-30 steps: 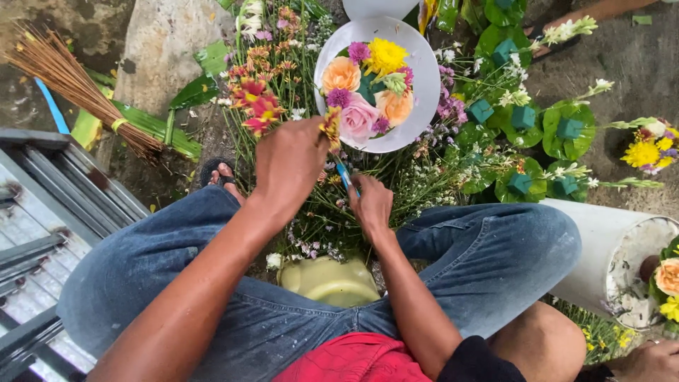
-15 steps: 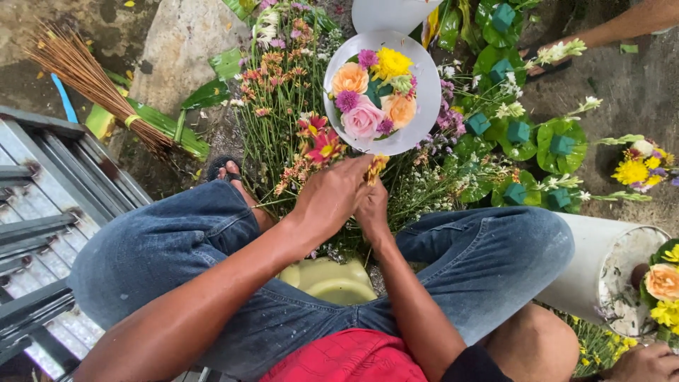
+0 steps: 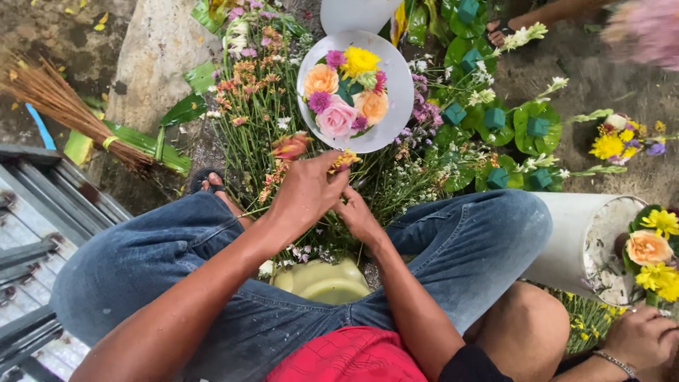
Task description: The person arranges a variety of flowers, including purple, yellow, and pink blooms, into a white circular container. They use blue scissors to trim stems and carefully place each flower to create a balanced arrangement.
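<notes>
My left hand (image 3: 308,192) is closed on thin flower stems, with a small yellow-orange flower (image 3: 344,160) at its fingertips and an orange-red flower (image 3: 291,146) just above it. My right hand (image 3: 358,216) sits right under it, touching it, with its fingers pinched on the same stems. Both hands hover between my knees over a heap of loose cut flowers (image 3: 251,120). Just beyond them a white round plate (image 3: 400,99) carries an arrangement of pink, orange and yellow blooms.
Green leaf cups with teal foam blocks (image 3: 495,120) lie to the right. At my right knee a white bucket (image 3: 573,244) holds flowers. Another person's hand (image 3: 640,339) is at the lower right. A broom (image 3: 64,106), metal steps (image 3: 28,247) and a yellowish tub (image 3: 322,283) are nearby.
My left hand came down and to the right from the flower heap with stems in it and met my right hand. The right hand has hardly moved.
</notes>
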